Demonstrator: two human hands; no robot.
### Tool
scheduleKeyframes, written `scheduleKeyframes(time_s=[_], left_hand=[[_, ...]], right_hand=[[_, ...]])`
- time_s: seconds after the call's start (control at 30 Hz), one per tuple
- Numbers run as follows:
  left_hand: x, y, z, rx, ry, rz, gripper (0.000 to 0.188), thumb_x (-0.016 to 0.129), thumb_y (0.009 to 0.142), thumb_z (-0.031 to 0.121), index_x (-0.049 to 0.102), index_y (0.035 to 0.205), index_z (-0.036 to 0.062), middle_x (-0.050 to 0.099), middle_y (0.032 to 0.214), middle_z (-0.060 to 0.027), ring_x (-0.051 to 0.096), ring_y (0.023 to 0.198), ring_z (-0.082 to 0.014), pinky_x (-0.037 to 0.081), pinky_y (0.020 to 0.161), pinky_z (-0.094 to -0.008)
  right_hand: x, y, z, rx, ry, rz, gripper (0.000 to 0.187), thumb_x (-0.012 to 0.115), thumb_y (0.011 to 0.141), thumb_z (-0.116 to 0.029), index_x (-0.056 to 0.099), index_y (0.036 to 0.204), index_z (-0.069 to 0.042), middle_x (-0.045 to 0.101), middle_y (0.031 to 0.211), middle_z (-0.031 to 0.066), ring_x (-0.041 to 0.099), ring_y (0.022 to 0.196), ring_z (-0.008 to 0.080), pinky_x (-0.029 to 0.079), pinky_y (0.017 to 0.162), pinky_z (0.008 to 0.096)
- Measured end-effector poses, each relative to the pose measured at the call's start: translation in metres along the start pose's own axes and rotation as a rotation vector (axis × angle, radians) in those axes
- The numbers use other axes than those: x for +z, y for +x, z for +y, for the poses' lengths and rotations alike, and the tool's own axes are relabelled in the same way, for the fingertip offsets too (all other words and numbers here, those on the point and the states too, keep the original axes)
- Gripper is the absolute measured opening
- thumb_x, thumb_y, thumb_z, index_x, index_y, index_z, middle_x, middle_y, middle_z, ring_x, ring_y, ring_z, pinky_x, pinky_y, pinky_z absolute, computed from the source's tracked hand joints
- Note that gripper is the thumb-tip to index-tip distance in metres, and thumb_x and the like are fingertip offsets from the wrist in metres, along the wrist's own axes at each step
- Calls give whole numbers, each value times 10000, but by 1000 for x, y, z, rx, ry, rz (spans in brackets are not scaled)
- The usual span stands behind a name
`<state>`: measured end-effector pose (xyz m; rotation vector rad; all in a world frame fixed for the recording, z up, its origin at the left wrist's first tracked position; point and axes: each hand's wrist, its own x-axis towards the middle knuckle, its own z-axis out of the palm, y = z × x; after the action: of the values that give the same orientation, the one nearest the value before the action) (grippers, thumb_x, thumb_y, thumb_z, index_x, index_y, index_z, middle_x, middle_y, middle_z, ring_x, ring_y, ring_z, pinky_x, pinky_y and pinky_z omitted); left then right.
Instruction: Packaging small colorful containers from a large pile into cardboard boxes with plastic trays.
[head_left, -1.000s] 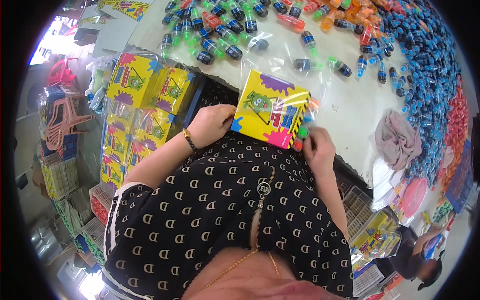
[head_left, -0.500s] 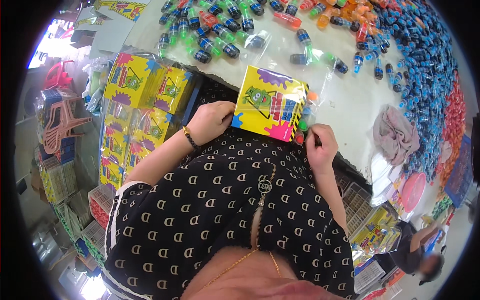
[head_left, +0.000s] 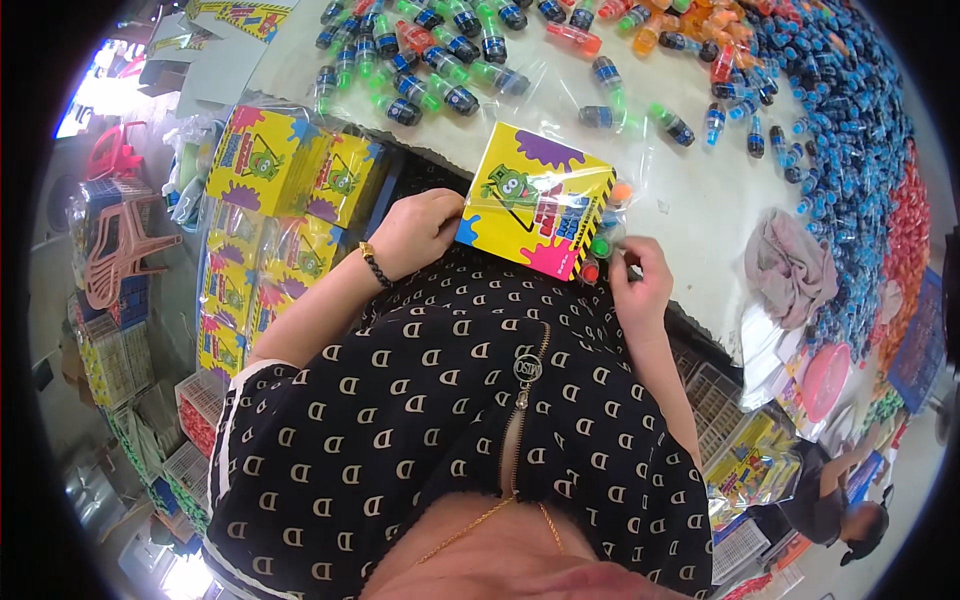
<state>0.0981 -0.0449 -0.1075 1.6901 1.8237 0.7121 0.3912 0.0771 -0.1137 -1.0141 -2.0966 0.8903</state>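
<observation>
Yellow packet [head_left: 535, 200] gripped by left hand [head_left: 418, 232] (right hand [head_left: 640, 285] at its bottles).

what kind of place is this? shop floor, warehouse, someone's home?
Most likely a small packing workshop for toys or sweets. The white table is strewn with loose small coloured bottles, matching yellow boxes are stacked beside it, and the left hand and right hand hold a yellow box in clear wrap.

Yellow printed box [head_left: 535, 200]: glossy card under clear, shiny plastic film. Small bottles [head_left: 600, 243] at its right edge: smooth translucent plastic. Table [head_left: 690, 190]: matt, pale, smooth. Rag [head_left: 795, 265] near the table's right edge: soft, crumpled cloth. Bracelet [head_left: 372, 265]: dark glossy beads.
</observation>
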Motion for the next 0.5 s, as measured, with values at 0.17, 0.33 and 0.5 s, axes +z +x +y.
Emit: scheduleKeyframes(time_s=[0.17, 0.33, 0.5], left_hand=[[6, 3, 2, 21, -64, 124, 241, 614, 802, 17, 610, 1042, 8, 633, 1038, -177, 619, 944, -358, 509, 805, -378], [5, -3, -2, 16, -20, 49, 250, 611, 795, 12, 602, 1045, 4, 631, 1037, -174, 615, 941, -363, 510, 799, -380], [1, -19, -3, 118, 12, -81, 233, 612, 794, 17, 602, 1026, 16, 630, 1011, -162, 616, 912, -353, 515, 778, -388]], right_hand=[[2, 22, -10, 153, 47, 56, 139, 633, 813, 39, 577, 924, -22, 598, 850, 82, 558, 638, 131, 449, 571, 239], [-11, 13, 0, -524, -220, 83, 211, 661, 719, 65, 575, 884, -34, 581, 841, 109, 580, 693, 275, 484, 607, 339], [-25, -18, 3, -536, -255, -184, 265, 651, 678, 59, 575, 900, -64, 582, 821, 71, 580, 732, 293, 493, 647, 359]])
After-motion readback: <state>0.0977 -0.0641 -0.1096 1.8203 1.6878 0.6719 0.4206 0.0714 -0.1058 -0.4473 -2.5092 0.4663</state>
